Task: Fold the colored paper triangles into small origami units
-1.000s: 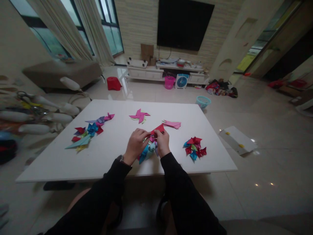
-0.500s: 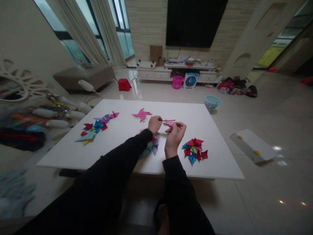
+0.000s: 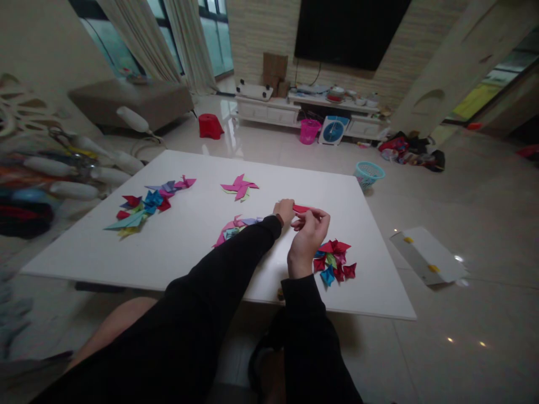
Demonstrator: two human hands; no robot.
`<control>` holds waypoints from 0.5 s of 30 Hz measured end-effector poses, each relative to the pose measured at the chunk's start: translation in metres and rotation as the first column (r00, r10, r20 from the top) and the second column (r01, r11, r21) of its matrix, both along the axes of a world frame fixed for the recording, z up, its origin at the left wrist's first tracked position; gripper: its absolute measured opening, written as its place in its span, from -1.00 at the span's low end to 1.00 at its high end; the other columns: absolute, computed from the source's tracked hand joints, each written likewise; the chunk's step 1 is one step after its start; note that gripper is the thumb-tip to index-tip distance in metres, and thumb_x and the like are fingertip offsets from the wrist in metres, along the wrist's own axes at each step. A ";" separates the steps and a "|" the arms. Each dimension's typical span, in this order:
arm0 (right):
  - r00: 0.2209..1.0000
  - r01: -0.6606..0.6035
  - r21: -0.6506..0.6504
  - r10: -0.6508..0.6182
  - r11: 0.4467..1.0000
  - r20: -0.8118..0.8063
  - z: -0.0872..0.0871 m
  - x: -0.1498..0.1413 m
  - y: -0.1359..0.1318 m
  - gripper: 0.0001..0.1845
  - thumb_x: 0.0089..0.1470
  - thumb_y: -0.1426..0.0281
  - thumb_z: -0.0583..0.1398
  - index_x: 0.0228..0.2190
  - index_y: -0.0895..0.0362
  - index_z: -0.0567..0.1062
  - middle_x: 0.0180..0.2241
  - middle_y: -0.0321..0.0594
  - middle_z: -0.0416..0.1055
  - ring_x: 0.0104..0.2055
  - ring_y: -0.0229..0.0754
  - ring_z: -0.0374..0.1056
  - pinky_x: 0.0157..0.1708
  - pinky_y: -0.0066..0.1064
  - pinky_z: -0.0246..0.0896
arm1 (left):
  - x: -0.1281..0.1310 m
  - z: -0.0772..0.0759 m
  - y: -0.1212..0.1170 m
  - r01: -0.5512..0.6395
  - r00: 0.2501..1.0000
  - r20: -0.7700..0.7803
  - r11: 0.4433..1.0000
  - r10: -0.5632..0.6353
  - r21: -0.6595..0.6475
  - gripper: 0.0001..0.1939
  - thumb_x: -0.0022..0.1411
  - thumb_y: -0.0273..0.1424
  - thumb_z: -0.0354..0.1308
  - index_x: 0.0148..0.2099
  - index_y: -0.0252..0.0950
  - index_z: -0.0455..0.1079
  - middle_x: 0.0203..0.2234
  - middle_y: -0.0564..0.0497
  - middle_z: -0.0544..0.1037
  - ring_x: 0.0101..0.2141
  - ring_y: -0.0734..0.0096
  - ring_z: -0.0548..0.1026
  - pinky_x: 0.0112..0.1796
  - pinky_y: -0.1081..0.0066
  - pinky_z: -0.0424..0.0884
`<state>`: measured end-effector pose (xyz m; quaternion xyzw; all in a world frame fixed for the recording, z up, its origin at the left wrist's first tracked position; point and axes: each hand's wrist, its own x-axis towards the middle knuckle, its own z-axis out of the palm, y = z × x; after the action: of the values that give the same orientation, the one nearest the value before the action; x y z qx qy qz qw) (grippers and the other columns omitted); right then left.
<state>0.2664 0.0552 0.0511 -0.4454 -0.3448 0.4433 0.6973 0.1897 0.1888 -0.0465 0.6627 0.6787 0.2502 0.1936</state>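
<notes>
A folded red paper piece (image 3: 300, 208) is held above the white table (image 3: 189, 247) between both hands. My left hand (image 3: 285, 210) is closed at its left end, fingertips mostly hidden behind the hand. My right hand (image 3: 309, 238) grips the other end, thumb and index finger bent toward it. Just below the right hand lies a pile of red, blue and green folded paper pieces (image 3: 337, 262). Partly behind my left sleeve is a pink, teal and lilac group of folded papers (image 3: 231, 229). A pink and green paper pinwheel (image 3: 240, 187) lies farther back.
More folded paper figures (image 3: 147, 205) stretch along the table's left side. A blue basket (image 3: 369, 175) stands on the floor beyond the right corner, and a white box (image 3: 427, 255) lies right of the table. A red stool (image 3: 210, 126) is behind it.
The view has shifted and tilted. Both hands stay close together, and the red paper now shows a broader face than the thin edge seen before.
</notes>
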 end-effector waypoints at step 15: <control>0.984 -0.159 0.028 0.155 0.987 0.090 -0.009 -0.028 -0.015 -0.86 0.01 0.34 0.21 -0.36 0.10 0.36 -0.45 -0.40 0.38 -0.58 -0.36 0.28 -0.55 -0.48 0.13 | -0.333 0.063 -0.164 -0.600 0.742 -0.328 0.797 0.584 0.062 -0.69 0.17 -0.49 0.15 -0.01 -0.45 0.39 -0.04 -0.33 0.50 0.05 -0.04 0.39 0.07 0.07 0.25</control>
<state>0.2384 0.0400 0.0417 -0.4234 -0.4169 0.4708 0.6521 -0.1431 0.0251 0.0162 0.4403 0.8821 0.1676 0.0029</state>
